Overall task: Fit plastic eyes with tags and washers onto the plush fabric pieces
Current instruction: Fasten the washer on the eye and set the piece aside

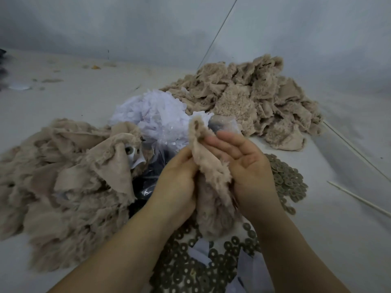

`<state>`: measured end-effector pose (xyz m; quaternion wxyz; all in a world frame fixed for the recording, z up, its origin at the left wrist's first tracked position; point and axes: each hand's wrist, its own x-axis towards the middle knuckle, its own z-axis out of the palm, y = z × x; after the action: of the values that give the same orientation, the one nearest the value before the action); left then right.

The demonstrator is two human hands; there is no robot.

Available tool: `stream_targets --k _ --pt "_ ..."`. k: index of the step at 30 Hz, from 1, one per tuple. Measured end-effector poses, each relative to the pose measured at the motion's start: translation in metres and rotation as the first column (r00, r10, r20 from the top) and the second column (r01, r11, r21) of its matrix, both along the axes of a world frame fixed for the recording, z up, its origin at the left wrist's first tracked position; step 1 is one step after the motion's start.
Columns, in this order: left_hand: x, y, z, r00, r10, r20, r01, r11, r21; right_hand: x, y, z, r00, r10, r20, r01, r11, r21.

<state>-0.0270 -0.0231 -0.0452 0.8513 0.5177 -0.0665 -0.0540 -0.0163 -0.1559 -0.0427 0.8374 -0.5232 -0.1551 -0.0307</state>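
Observation:
A beige plush fabric piece (pixel 208 166) stands upright between my hands at the centre. My left hand (pixel 177 182) grips its lower left side with curled fingers. My right hand (pixel 243 163) lies against its right side, fingers straight and pointing left behind the cloth. A small hole shows near the piece's top. Metal washers (pixel 283 180) lie heaped to the right and below my hands. White tags (pixel 156 115) are piled behind. A dark bag (pixel 148 182), probably of plastic eyes, sits left of my hands.
A pile of plush pieces (pixel 63 176) lies at the left, one showing a fitted eye with a tag (pixel 132 153). Another plush pile (pixel 254 98) sits at the back right. Thin white sticks (pixel 359 199) lie at the right on the pale table (pixel 84 92).

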Motion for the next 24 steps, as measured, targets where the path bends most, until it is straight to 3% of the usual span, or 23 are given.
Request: stream_targets --k 3,5,7,11,13,16,18,19,21,24 --pt "0.003 0.002 -0.003 0.997 0.003 -0.075 -0.011 0.994 -0.108 0.002 0.002 -0.009 0.954 -0.276 0.119 0.300 0.905 -0.302" --pt "0.001 0.000 -0.004 0.993 -0.052 -0.107 0.033 0.985 -0.171 0.003 0.001 -0.013 0.944 -0.309 0.114 0.323 0.797 -0.510" --pt "-0.001 0.000 -0.007 0.984 -0.100 -0.146 0.062 0.967 -0.249 0.003 -0.002 -0.017 0.965 -0.251 0.071 0.241 0.751 -0.614" --pt "-0.004 0.001 -0.009 0.975 -0.171 -0.141 0.113 0.930 -0.348 0.000 0.000 -0.020 0.956 -0.258 0.140 0.291 0.770 -0.568" --pt "-0.006 0.003 -0.009 0.982 -0.171 -0.081 0.138 0.941 -0.309 -0.003 0.002 -0.017 0.946 -0.277 0.170 0.324 0.798 -0.507" --pt "-0.008 0.000 -0.011 0.998 -0.022 -0.057 0.022 1.000 -0.007 -0.005 0.003 -0.015 0.924 -0.317 0.214 0.383 0.772 -0.508" --pt "-0.006 -0.002 -0.015 0.990 0.140 0.016 -0.140 0.969 0.204 -0.004 0.001 -0.014 0.905 -0.357 0.230 0.425 0.737 -0.526" --pt "-0.005 -0.002 -0.015 0.980 0.198 0.031 -0.199 0.950 0.240 -0.003 0.000 -0.013 0.899 -0.376 0.224 0.436 0.729 -0.527" --pt "-0.003 0.002 -0.014 0.955 0.297 0.022 -0.292 0.922 0.255 -0.002 -0.004 -0.011 0.913 -0.374 0.163 0.403 0.761 -0.509" --pt "0.002 0.010 -0.008 0.944 0.329 -0.008 -0.327 0.939 0.107 -0.003 -0.009 -0.007 0.962 -0.272 -0.017 0.236 0.861 -0.451"
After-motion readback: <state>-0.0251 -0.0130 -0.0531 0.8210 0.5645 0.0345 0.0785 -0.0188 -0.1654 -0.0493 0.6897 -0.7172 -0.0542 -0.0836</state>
